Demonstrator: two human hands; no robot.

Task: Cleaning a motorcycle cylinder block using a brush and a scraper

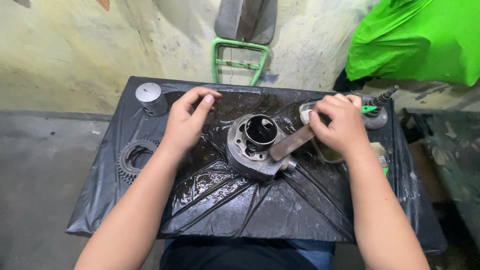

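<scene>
A flat scraper [291, 142] is gripped in the right hand [336, 125] against the cylinder [255, 147] face, still grimy, while the left hand [187, 120] hovers empty, loosely curled.

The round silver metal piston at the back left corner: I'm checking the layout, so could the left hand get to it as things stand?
Probably yes: the left hand hovers empty just right of the silver piston, with only bare black plastic sheet between them.

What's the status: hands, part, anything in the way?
Right hand grips flat metal scraper on engine cylinder. Left hand empty, hovering beside it. Piston, gear lie clear.
</scene>
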